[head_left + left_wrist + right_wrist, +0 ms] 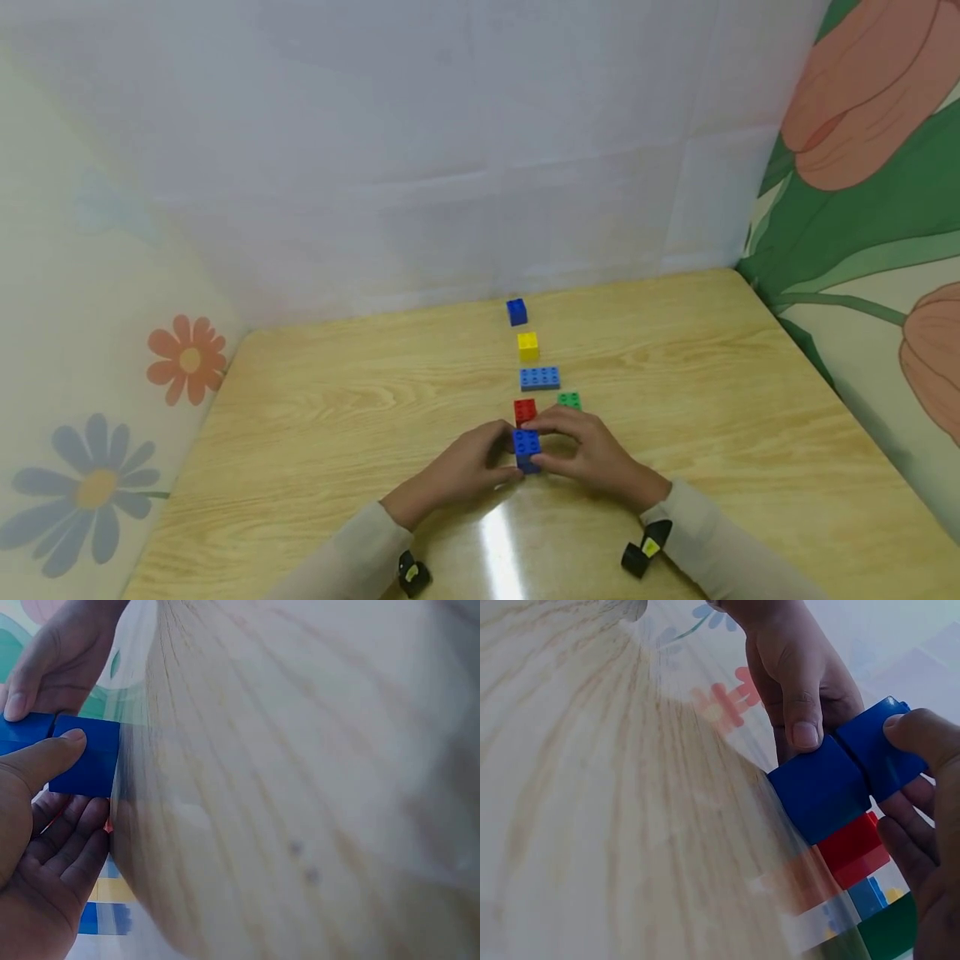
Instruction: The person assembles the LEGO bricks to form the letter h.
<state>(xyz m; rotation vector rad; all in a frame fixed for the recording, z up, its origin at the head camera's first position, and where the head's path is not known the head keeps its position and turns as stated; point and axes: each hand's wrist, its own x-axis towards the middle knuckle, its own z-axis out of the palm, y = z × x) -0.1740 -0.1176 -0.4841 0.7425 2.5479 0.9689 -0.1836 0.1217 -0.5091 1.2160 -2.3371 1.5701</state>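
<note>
Two dark blue toy building bricks stand one on the other at the near middle of the table, with a thin dark seam between them in the right wrist view. Thumb and fingers of my left hand [467, 463] pinch the lower blue brick [821, 787] close to the tabletop. From the other side, my right hand [600, 454] pinches the upper blue brick [527, 442], whose studs face up. Just behind this stack is a red brick [525, 408], partly covered by the right fingers. A green brick [569, 400] lies beyond the right hand, its near part hidden.
Farther back on the wooden table [337, 417] come a long lighter blue brick [540, 380], a yellow brick [528, 346] and another dark blue brick [517, 312], roughly in a line. A white cloth [450, 167] hangs behind the back edge. Flower-printed walls flank both sides.
</note>
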